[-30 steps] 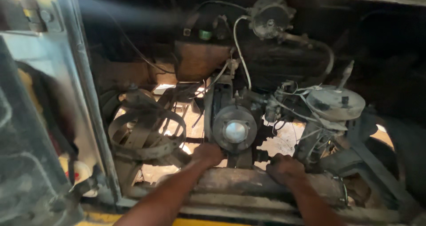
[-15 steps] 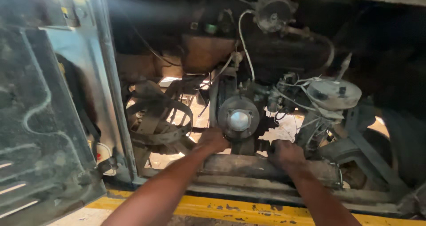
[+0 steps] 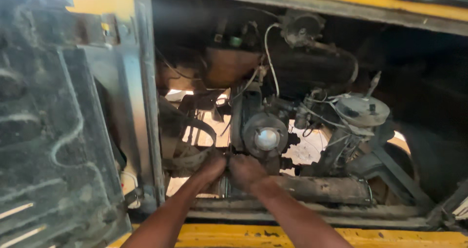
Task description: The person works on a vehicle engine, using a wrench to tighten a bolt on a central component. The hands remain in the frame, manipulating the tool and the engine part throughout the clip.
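Reaching into the open engine bay, the left hand (image 3: pixel 210 169) and the right hand (image 3: pixel 246 171) sit side by side, almost touching, just below the round pulley (image 3: pixel 265 137) with its bright metal centre. Both hands are curled with the fingers tucked in toward the engine, but whether either has hold of anything cannot be told, since the fingertips are lost in shadow against the dark parts under the pulley. The pulley fronts a grimy engine block, and directly right of the hands a rusty horizontal cylinder (image 3: pixel 324 189) runs along the bottom of the bay. Farther right, well apart from the hands, stands a round flat-topped housing (image 3: pixel 363 110) with thin wires around it. Above the pulley a white cable (image 3: pixel 269 58) climbs toward a dark round part (image 3: pixel 302 28) near the top. To the left, a loose belt-like loop (image 3: pixel 187 145) hangs beside the grey door frame (image 3: pixel 145 106), and a yellow body edge (image 3: pixel 273 236) crosses beneath both forearms.
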